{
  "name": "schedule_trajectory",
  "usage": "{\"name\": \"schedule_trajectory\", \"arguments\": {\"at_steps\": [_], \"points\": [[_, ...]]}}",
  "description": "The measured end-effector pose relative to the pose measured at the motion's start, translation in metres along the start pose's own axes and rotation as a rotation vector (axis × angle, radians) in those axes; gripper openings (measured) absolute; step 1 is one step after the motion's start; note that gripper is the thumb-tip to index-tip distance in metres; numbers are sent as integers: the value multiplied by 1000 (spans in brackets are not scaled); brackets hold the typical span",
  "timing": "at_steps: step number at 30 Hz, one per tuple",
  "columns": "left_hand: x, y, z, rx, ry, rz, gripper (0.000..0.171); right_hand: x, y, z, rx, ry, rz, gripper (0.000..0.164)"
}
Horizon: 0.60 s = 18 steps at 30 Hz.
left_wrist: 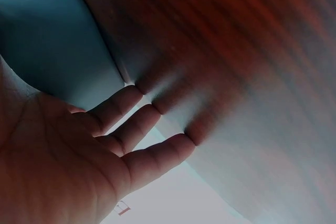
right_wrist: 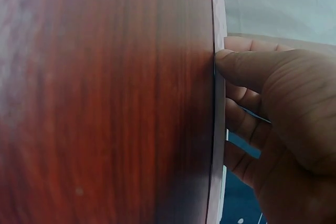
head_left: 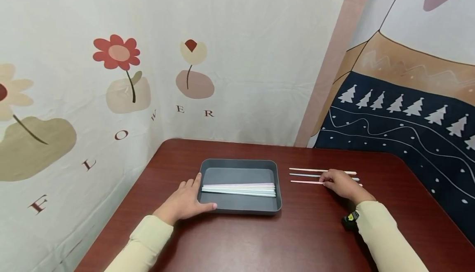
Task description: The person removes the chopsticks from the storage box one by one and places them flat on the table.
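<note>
A grey rectangular tray [head_left: 242, 212] sits on the table with several pale pastel chopsticks [head_left: 239, 190] lying side by side in it. My left hand [head_left: 187, 200] spreads its straight fingers against the tray's left side, thumb at the near rim. In the left wrist view, the fingers of that hand [left_wrist: 100, 150] extend beside the tray [left_wrist: 52, 35]. To the tray's right lie a cream chopstick [head_left: 306, 169], a blue chopstick [head_left: 304, 175] and a pink chopstick [head_left: 306, 182]. My right hand [head_left: 341, 184] pinches the pink one between thumb and index finger, close to the tabletop.
The reddish-brown wooden table [head_left: 237, 243] ends at a back edge against a flower-printed curtain [head_left: 252, 78]. A dark blue hanging with white trees [head_left: 400, 127] borders it on the right. A small black device [head_left: 350, 221] is on the right wrist.
</note>
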<state>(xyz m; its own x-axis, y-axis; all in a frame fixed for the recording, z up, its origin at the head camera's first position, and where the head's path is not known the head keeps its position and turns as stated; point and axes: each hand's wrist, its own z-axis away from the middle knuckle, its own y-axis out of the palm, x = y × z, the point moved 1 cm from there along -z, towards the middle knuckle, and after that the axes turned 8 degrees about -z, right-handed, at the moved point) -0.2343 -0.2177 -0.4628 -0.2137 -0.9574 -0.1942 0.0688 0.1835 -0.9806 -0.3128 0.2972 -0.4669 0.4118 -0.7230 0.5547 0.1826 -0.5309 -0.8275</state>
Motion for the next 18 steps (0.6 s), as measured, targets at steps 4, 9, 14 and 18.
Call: {"name": "schedule_trajectory", "arguments": {"at_steps": [4, 9, 14, 18], "points": [[0, 0, 0, -2, -2, -1, 130, 0, 1, 0, -3, 5, 6, 20], [1, 2, 1, -5, 9, 0, 130, 0, 2, 1, -7, 26, 14, 19], [1, 3, 1, -4, 11, 3, 130, 0, 2, 2, -6, 25, 16, 19], [1, 2, 1, -6, 12, 5, 130, 0, 1, 2, -4, 31, 16, 19]]}}
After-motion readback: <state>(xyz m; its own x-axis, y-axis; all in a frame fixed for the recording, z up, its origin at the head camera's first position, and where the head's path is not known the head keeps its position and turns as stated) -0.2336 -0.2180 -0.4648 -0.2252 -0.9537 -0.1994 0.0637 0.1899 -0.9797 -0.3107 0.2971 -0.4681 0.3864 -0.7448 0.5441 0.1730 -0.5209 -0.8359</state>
